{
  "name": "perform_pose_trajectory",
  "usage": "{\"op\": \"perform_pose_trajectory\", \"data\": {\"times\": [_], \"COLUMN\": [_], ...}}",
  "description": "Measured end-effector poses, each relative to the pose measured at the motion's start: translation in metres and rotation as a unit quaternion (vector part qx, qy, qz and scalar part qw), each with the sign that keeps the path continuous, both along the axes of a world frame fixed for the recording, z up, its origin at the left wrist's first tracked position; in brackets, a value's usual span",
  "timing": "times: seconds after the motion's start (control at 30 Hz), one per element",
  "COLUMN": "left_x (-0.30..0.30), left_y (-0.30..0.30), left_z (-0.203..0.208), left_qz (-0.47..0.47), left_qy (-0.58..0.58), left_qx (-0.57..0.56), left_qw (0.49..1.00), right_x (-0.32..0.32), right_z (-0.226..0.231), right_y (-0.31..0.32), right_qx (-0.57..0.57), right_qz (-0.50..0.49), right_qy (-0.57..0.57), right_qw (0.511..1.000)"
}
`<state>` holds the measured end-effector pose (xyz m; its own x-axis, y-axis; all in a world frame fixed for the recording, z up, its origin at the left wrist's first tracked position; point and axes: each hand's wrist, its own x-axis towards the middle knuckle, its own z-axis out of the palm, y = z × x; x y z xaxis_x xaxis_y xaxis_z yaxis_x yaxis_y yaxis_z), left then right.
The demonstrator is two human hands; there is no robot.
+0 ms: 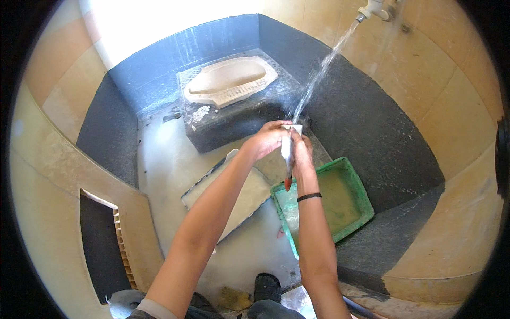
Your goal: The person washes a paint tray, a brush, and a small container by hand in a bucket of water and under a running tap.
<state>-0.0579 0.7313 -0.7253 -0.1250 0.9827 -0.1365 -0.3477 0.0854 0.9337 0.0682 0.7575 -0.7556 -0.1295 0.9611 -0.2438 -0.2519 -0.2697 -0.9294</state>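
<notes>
Scraper (287, 154) gripped by both hands under water stream (319, 72); green tray (357, 183) below.

Strong daylight pours in from the far left, where the upper wall (159, 21) is blown out to plain white and its glare washes over the wet floor (159, 159) below. The near parts are dimmer, with soft shadow along the dark lower walls at right. The fisheye lens bends the tiled walls toward a black rim, and the falling water stream (319, 74) is smeared by motion.
</notes>
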Motion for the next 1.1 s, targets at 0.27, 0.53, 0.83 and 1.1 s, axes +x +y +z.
{"op": "perform_pose_trajectory", "data": {"times": [0.27, 0.53, 0.83, 1.1], "left_x": [-0.001, 0.018, 0.025, 0.03], "left_y": [0.002, 0.007, 0.042, 0.059], "left_z": [-0.006, -0.014, -0.005, 0.015], "left_qz": [0.075, 0.047, 0.184, 0.157], "left_qy": [-0.036, 0.094, 0.362, 0.284], "left_qx": [-0.051, -0.072, -0.126, -0.072], "left_qw": [0.995, 0.992, 0.905, 0.943], "right_x": [-0.029, -0.016, 0.003, 0.01], "right_z": [-0.011, -0.003, -0.007, 0.008], "right_y": [0.015, 0.015, 0.013, 0.009], "right_qx": [0.014, 0.147, -0.005, 0.059], "right_qz": [-0.107, -0.062, 0.043, 0.015], "right_qy": [0.188, -0.183, 0.228, 0.171], "right_qw": [0.976, 0.97, 0.973, 0.983]}}
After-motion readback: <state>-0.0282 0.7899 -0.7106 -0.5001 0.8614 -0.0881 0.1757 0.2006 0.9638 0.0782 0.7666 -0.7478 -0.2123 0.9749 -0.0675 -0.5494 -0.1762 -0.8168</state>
